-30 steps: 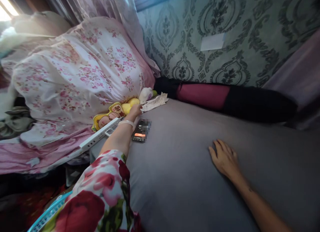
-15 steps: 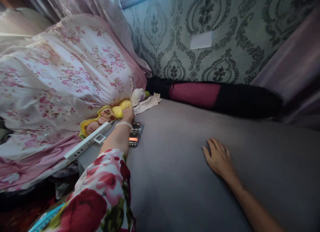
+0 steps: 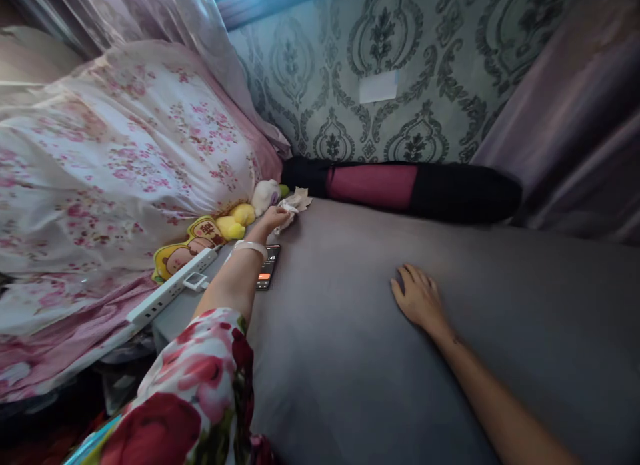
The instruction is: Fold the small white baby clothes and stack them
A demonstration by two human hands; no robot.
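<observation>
Stretched out at the far side of the grey sheet [image 3: 340, 305], my left hand [image 3: 275, 218] is closed on the near end of a pale, crumpled cloth [image 3: 301, 198]. The cloth's far end still lies flat on the bed, and its exact kind is unclear. A phone [image 3: 271, 259] with a lit screen lies just below my left wrist, partly covered by the forearm. My right hand [image 3: 417, 295] rests palm down on the sheet, fingers extended, holding nothing.
Yellow and white plush toys [image 3: 235, 221] line the bed's left edge, near a white power strip [image 3: 173, 285]. A long black and maroon bundle [image 3: 400, 188] lies along the patterned wall [image 3: 425, 71]. Floral fabric [image 3: 150, 138] hangs at the left.
My left hand has moved forward and right from beside the yellow plush to the cloth and gripped it; the cloth has bunched up. My right hand stays flat on the sheet. The view has shifted slightly.
</observation>
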